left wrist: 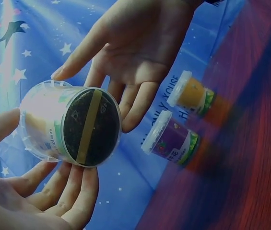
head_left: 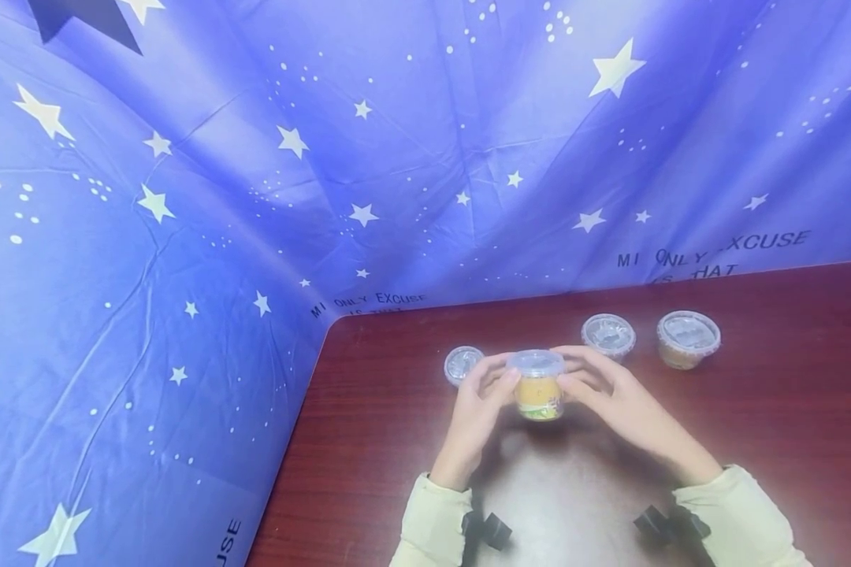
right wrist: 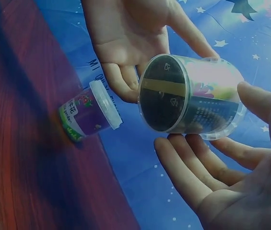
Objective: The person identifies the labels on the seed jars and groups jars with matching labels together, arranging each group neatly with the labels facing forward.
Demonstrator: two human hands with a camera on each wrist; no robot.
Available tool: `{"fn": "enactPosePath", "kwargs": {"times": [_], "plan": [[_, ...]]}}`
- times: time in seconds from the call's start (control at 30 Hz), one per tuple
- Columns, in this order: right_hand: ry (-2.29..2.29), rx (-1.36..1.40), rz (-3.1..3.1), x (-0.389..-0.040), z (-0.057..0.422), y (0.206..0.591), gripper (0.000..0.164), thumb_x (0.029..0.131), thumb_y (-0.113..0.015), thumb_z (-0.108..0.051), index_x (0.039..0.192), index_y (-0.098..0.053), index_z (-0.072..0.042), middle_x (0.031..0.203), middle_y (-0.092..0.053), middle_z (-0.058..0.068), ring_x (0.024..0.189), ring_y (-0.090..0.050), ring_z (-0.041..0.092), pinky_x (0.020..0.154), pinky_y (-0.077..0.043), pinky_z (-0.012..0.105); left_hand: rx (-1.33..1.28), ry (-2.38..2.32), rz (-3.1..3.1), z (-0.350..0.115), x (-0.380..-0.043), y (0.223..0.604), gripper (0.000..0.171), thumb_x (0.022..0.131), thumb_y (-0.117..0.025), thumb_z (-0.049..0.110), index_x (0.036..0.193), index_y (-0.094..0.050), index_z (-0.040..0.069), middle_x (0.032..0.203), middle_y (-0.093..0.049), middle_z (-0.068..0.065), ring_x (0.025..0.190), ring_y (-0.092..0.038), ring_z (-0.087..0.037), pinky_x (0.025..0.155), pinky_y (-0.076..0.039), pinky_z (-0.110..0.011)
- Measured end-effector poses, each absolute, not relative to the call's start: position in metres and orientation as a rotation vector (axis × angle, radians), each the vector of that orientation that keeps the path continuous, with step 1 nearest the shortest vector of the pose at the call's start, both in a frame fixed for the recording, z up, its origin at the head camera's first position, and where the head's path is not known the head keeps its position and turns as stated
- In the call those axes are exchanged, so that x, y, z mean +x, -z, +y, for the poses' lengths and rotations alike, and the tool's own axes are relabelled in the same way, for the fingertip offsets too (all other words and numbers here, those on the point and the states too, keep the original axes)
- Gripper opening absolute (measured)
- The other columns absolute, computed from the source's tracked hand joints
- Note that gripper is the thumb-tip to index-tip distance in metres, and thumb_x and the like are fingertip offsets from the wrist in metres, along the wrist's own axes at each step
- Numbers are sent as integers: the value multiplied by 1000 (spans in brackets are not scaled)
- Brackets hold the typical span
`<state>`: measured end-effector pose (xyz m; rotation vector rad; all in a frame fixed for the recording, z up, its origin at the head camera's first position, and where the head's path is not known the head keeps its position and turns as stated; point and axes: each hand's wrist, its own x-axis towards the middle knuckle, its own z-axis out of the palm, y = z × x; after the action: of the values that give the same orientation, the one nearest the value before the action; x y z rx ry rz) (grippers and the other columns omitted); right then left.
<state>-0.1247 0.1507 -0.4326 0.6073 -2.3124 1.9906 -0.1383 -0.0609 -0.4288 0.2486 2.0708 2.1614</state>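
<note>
Between both hands, above the table, is a small lidded plastic cup (head_left: 540,398) with a yellow label and a clear lid. My left hand (head_left: 477,405) holds its left side, with the thumb near the lid. On the opposite side my right hand (head_left: 627,405) holds it between thumb and fingers. Both wrist views show the cup (left wrist: 41,127) from below: its base is dark with a tan strip across it. The right wrist view shows small print on the cup's label (right wrist: 209,110), too small to read. The lid's top is hidden in both wrist views.
On the red-brown table (head_left: 369,441), a lidded cup (head_left: 462,364) stands behind the left hand. Two more, a lidded cup (head_left: 608,334) and another (head_left: 689,340), stand at the back right. A blue star-patterned cloth (head_left: 425,173) hangs behind and left.
</note>
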Motion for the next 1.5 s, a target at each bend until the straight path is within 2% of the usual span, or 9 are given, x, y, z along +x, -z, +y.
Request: {"fn": "enactPosePath", "kwargs": {"times": [0.23, 0.4, 0.5, 0.8, 0.97, 1.1, 1.3, 1.5], "plan": [[-2033, 627, -2286, -123, 153, 429, 46, 101, -54, -7, 144, -42, 0, 128, -63, 6, 110, -63, 2, 92, -53, 19, 301, -2174, 2037, -59, -138, 427, 34, 98, -62, 19, 130, -60, 7, 122, -66, -15, 109, -65, -20, 92, -55, -32], [-2010, 582, -2344, -121, 154, 430, 47, 102, -53, -12, 147, -41, -4, 138, -55, 19, 115, -59, -3, 95, -50, 17, 348, -2171, 2002, -58, -137, 427, 35, 98, -60, 18, 131, -59, 6, 124, -65, -16, 110, -65, -21, 95, -55, -35], [-2009, 549, -2380, -121, 154, 431, 48, 103, -52, -16, 149, -39, -7, 144, -51, 21, 117, -56, -6, 95, -49, 18, 373, -2166, 1982, -58, -137, 427, 36, 99, -59, 19, 132, -58, 6, 125, -64, -17, 109, -65, -20, 96, -55, -37], [-1951, 487, -2379, -120, 152, 426, 49, 100, -58, -15, 147, -43, -6, 140, -55, 18, 115, -56, -7, 96, -46, 14, 332, -2202, 1980, -55, -137, 428, 41, 100, -59, 19, 137, -53, 4, 124, -64, -18, 105, -67, -24, 95, -56, -37], [-1950, 413, -2388, -120, 151, 424, 51, 99, -60, -17, 147, -43, -8, 138, -56, 18, 112, -57, -7, 94, -48, 13, 291, -2203, 2044, -53, -135, 427, 45, 98, -62, 20, 139, -51, 6, 129, -61, -15, 113, -64, -26, 99, -54, -36], [-1942, 380, -2404, -119, 148, 424, 51, 99, -61, -19, 145, -45, -8, 134, -59, 16, 110, -59, -5, 92, -50, 16, 299, -2186, 2095, -52, -132, 426, 45, 96, -65, 20, 138, -53, 8, 131, -61, -12, 120, -60, -26, 102, -51, -34], [-1918, 395, -2414, -119, 143, 425, 48, 97, -64, -21, 142, -48, -10, 128, -63, 11, 108, -62, 4, 92, -52, 21, 297, -2179, 2106, -53, -129, 425, 44, 94, -67, 19, 135, -55, 10, 129, -62, -11, 119, -60, -25, 101, -51, -32], [-1913, 410, -2409, -119, 144, 426, 48, 97, -63, -19, 142, -48, -9, 129, -62, 12, 109, -61, 1, 92, -52, 21, 330, -2174, 2081, -54, -129, 425, 43, 95, -66, 18, 135, -55, 9, 130, -62, -11, 120, -60, -26, 102, -50, -29]]}}
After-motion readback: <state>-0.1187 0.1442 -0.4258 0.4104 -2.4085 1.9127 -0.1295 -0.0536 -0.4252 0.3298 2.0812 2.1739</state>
